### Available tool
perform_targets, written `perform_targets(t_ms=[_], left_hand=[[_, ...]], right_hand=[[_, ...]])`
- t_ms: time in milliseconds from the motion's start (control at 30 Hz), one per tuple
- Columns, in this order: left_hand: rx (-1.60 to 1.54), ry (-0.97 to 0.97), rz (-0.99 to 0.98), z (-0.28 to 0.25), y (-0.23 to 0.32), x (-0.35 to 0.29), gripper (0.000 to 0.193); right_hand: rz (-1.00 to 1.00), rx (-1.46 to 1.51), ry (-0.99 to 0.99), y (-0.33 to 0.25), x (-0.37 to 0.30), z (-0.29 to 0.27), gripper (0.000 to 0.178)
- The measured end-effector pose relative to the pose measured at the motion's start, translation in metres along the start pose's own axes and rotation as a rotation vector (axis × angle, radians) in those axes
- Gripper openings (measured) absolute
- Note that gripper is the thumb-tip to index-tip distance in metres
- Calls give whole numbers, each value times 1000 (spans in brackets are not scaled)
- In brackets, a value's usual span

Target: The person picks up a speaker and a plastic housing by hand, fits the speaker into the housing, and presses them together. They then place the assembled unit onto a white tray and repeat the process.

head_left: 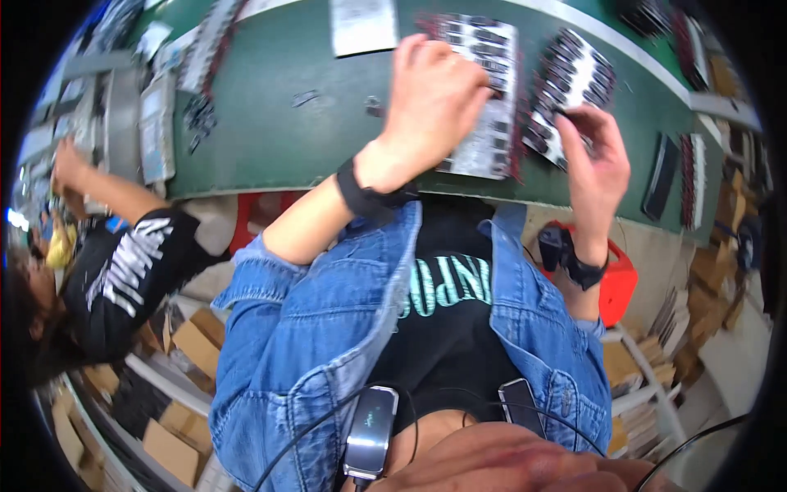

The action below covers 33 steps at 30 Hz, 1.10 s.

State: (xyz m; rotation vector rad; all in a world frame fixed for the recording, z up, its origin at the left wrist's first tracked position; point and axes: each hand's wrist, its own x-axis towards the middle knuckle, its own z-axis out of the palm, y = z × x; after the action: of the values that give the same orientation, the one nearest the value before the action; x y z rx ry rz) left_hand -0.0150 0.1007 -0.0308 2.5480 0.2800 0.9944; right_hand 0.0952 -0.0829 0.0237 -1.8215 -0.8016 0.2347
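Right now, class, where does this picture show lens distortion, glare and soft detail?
Head view: the edges of the green table bow, and the picture's corners fall to black; head view, far left: a bright patch blows out to white; head view, upper right of centre: the small dark parts on the white panels look too soft for fine detail.

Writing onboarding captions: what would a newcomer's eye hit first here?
The blue denim jacket fills the lower middle. Above it, on the green table, the left hand is over one white panel of small dark parts, the right hand at another. A red stool shows at right.
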Motion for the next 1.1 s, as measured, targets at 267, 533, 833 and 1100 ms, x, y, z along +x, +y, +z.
perform_targets(t_ms=[267, 533, 833, 1100], left_hand=[[66, 54, 53, -28, -9, -1, 11], [399, 79, -379, -100, -69, -70, 15], [378, 54, -420, -112, -87, -98, 21], [-52, 201, -308, -95, -46, -45, 18]], right_hand=[[61, 110, -66, -11, 10, 17, 15], [129, 93, -9, -20, 5, 1, 20], [56, 301, -167, -24, 9, 19, 15], [197, 425, -325, -26, 8, 35, 15]])
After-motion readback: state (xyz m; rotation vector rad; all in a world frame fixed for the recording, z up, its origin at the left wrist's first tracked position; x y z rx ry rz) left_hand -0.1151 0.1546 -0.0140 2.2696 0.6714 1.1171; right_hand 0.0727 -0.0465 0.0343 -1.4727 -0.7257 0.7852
